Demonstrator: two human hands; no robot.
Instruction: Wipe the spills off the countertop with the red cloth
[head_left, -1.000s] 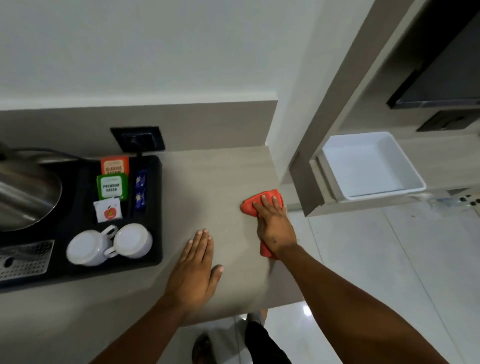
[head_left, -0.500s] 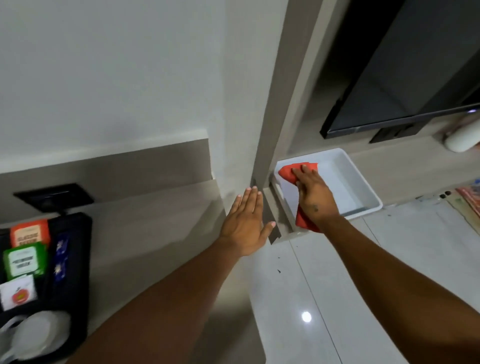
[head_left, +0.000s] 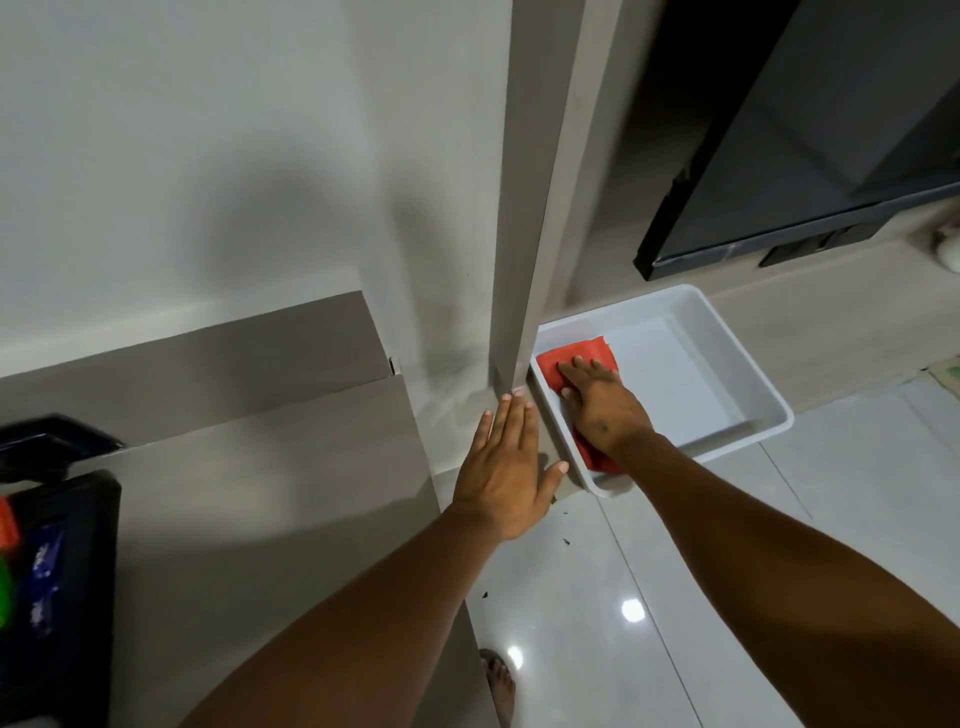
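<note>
1. Room: white wall, glossy white tiled floor (head_left: 597, 597), a grey-beige wood-grain counter (head_left: 285, 493) on the left, and a vertical grey panel (head_left: 524, 208) dividing it from a lower shelf (head_left: 831, 332) on the right.
2. I see a white rectangular plastic tray (head_left: 727, 374) on that lower shelf, just right of the panel.
3. Red cloth (head_left: 576, 358) lies inside the tray at its left end, off the counter.
4. Right hand (head_left: 602, 410) is palm-down on the cloth, fingers spread flat, pressing it against the tray floor; part of the cloth shows under the wrist too.
5. Left hand (head_left: 506, 467) is flat and wide, holding nothing, at the counter's right edge, fingertips touching the base of the panel.
6. Black tray (head_left: 78, 571) with coloured sachets sits at the counter's far left, mostly cropped.
7. Dark flat screen (head_left: 805, 156) hangs above the shelf.
</note>
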